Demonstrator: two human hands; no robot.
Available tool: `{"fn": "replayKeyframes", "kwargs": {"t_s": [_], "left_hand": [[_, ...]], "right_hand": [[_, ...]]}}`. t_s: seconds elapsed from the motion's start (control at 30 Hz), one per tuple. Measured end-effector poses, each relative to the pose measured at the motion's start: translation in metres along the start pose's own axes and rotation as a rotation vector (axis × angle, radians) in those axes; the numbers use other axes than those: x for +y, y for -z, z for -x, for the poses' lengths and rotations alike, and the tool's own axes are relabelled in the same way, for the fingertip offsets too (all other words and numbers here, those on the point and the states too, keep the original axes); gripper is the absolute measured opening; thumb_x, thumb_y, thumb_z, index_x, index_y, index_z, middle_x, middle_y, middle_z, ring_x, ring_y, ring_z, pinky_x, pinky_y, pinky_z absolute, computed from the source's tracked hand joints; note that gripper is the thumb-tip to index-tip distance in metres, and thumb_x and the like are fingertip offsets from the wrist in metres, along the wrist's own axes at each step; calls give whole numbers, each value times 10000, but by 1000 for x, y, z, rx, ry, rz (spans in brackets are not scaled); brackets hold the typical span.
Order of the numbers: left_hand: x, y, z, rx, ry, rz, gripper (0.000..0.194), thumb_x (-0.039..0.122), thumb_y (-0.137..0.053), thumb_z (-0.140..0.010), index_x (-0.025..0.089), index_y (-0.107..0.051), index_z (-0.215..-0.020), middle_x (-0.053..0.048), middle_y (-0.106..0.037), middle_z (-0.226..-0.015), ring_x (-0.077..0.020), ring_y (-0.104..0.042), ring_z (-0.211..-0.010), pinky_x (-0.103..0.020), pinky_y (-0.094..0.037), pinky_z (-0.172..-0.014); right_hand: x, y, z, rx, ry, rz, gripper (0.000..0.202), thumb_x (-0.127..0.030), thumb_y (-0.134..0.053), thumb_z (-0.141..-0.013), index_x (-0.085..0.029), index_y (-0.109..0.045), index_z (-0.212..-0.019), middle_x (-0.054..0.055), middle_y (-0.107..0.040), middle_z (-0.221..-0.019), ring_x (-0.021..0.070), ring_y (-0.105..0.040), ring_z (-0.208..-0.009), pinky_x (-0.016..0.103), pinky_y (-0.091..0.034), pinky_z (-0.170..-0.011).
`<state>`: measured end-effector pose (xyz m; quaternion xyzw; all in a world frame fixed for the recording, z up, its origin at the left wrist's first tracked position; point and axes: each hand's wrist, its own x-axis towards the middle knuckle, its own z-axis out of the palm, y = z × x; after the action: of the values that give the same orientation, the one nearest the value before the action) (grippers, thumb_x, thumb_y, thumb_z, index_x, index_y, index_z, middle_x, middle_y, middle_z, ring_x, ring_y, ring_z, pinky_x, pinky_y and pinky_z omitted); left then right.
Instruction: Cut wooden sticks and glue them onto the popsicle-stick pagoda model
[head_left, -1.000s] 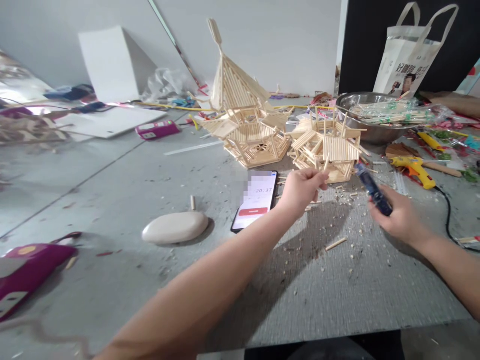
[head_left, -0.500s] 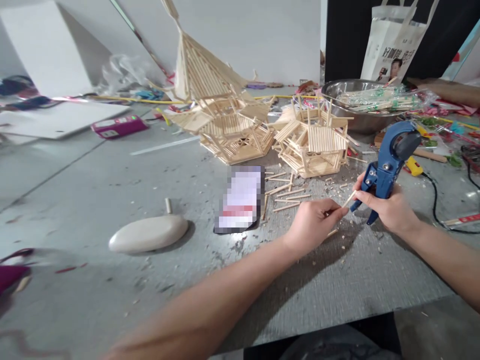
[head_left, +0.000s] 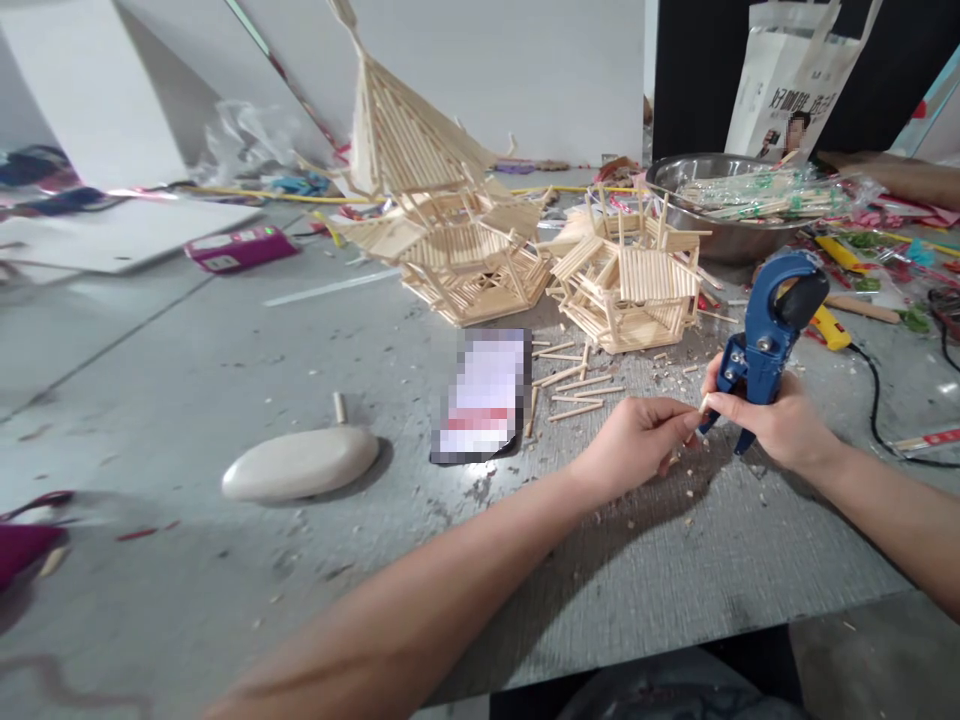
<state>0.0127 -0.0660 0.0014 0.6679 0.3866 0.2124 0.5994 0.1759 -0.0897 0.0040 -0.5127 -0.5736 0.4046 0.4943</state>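
Observation:
My left hand [head_left: 637, 445] pinches a short wooden stick [head_left: 703, 404], whose upper end shows between the two hands. In my right hand [head_left: 780, 420] is a blue cutter [head_left: 765, 345] held upright, its dark curved head at the top; the thumb and index finger of this hand touch the stick too. Several cut sticks [head_left: 576, 410] lie on the table between my left hand and a phone [head_left: 487, 395]. Behind them stand a small stick model [head_left: 630, 285] and a taller one with a pointed roof [head_left: 450, 230].
A steel bowl [head_left: 724, 230] of wrapped sticks stands at the back right, with a paper bag [head_left: 787, 85] behind. A yellow-handled tool [head_left: 831, 328] with a black cord lies right of the cutter. A smooth pale stone [head_left: 300, 463] and a purple box [head_left: 240, 250] are at left.
My hands have drawn closer together, and less of the stick shows between them. The cutter has moved slightly left and down with my right hand.

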Motion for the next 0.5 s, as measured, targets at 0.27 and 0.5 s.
{"fn": "replayKeyframes", "kwargs": {"t_s": [0.27, 0.5], "left_hand": [[-1, -3, 1, 94, -12, -56, 149, 273, -522, -765, 159, -614, -733, -3, -623, -605, -43, -417, -377, -167, -319, -386], [-2, -1, 3, 293, -111, 7, 149, 290, -487, -803, 166, -558, -761, -31, -672, -728, -29, -425, -367, -169, -352, -392]], "right_hand": [[-4, -3, 2, 52, 1, 92, 156, -281, -628, -658, -209, -555, -776, -7, -623, -715, 154, -591, -666, 336, -497, -662], [6, 8, 2, 79, 202, 589, 288, -289, -536, -727, -216, -504, -1004, 73, -610, -944, 230, -587, -881, 403, -461, -793]]}}
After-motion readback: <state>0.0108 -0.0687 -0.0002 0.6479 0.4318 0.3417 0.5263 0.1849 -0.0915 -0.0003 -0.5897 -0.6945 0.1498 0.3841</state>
